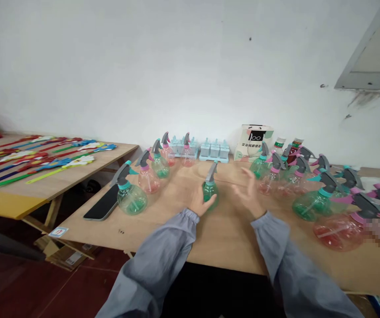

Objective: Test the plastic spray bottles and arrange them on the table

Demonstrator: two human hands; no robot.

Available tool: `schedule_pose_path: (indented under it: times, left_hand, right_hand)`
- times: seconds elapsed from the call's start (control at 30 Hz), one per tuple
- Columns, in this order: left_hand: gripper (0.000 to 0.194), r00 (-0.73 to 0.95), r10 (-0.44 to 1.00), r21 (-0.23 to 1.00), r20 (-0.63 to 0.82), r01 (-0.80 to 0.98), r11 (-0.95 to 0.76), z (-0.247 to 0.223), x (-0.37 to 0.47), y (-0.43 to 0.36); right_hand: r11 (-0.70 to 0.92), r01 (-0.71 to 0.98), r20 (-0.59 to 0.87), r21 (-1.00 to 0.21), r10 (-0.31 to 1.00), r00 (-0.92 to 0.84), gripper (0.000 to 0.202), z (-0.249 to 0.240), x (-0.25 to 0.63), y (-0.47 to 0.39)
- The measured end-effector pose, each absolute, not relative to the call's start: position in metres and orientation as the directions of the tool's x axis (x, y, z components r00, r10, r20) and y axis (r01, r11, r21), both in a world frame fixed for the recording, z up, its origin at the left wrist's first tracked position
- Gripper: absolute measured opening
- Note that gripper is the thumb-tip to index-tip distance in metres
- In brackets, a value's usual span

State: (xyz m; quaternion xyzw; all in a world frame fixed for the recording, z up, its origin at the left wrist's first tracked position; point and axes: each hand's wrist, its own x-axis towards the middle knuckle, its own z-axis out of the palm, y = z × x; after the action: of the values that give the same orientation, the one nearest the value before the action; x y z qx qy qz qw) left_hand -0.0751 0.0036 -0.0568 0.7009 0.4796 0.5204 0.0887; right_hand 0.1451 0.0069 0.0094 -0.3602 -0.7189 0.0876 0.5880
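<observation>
A green spray bottle with a grey and teal trigger head (210, 190) stands upright at the middle of the wooden table (163, 225). My left hand (200, 201) is wrapped round the left side of its body, thumb across the front. To the right of the bottle, my right hand (250, 194) is held apart from it, fingers spread and nothing in them. Left of my hands stand green and pink spray bottles, the nearest one green (132, 198). More stand on the right, among them a green one (314, 204) and a pink one lying tilted (339, 232).
A black phone (102, 205) lies near the table's left edge. Light blue popsicle moulds (214, 151) and a printed paper bag (252, 143) are at the back by the wall. A second table (20, 198) on the left holds colourful hand-shaped sticks (60, 164).
</observation>
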Motion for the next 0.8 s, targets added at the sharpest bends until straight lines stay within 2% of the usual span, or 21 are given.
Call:
schedule_pose_path:
  times: [0.07, 0.13, 0.3, 0.4, 0.47, 0.53, 0.67, 0.8]
  left_hand:
    - [0.064, 0.016, 0.756, 0.606, 0.655, 0.586, -0.538, -0.061, -0.055, -0.006]
    - [0.066, 0.054, 0.757, 0.577, 0.651, 0.613, -0.540, -0.065, -0.042, -0.015]
    - [0.071, 0.147, 0.734, 0.512, 0.663, 0.627, -0.587, -0.051, -0.056, 0.000]
    - [0.055, -0.042, 0.714, 0.557, 0.699, 0.658, -0.507, -0.021, -0.089, 0.045]
    - [0.049, -0.265, 0.739, 0.662, 0.619, 0.683, -0.310, 0.003, -0.110, 0.083]
    - [0.050, -0.375, 0.791, 0.729, 0.484, 0.673, -0.127, 0.024, -0.128, 0.119]
    - [0.054, -0.276, 0.882, 0.652, 0.383, 0.757, -0.046, 0.056, -0.151, 0.172]
    - [0.048, -0.168, 0.888, 0.563, 0.428, 0.818, -0.117, 0.065, -0.158, 0.198]
  right_hand:
    - [0.686, 0.390, 0.698, -0.615, 0.703, -0.136, 0.079, 0.004, 0.115, 0.006]
    - [0.637, 0.374, 0.640, -0.674, 0.756, -0.137, 0.085, -0.001, 0.096, 0.009]
    - [0.576, 0.268, 0.572, -0.772, 0.814, -0.101, 0.072, -0.004, 0.094, 0.013]
    - [0.584, 0.243, 0.573, -0.775, 0.811, -0.120, 0.063, -0.002, 0.103, 0.011]
    - [0.597, 0.232, 0.584, -0.768, 0.802, -0.129, 0.061, -0.002, 0.106, 0.009]
    - [0.615, 0.221, 0.599, -0.757, 0.788, -0.143, 0.060, -0.002, 0.106, 0.008]
    - [0.644, 0.232, 0.610, -0.729, 0.765, -0.207, 0.061, -0.003, 0.105, 0.007]
    - [0.655, 0.216, 0.613, -0.724, 0.754, -0.235, 0.055, -0.006, 0.109, 0.010]
